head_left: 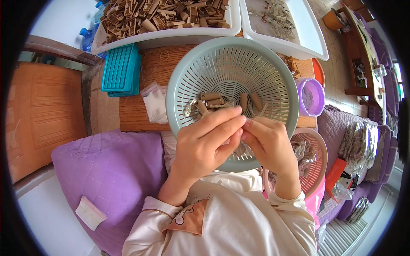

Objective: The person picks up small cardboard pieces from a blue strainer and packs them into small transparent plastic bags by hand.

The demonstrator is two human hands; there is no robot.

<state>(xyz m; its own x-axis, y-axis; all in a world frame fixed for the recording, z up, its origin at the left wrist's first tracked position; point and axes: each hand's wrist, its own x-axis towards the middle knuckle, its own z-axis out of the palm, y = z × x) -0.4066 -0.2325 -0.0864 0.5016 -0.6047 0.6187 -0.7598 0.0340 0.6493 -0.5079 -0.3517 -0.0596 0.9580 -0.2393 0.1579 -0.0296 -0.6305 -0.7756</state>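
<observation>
Bare hands (239,141) pinch small clip.

A round pale green plastic colander basket (200,72) with slotted walls sits tilted toward the person. On its bottom lie several short tan wooden clip pieces (211,97) with thin springs. At the basket's near rim, a small part is hidden between fingertips.

A small clear plastic bag (154,101) lies on the wooden table (141,115) beside the teal tray (121,70); a red flat packet (335,173) (perhaps cardboard) lies far right.
</observation>
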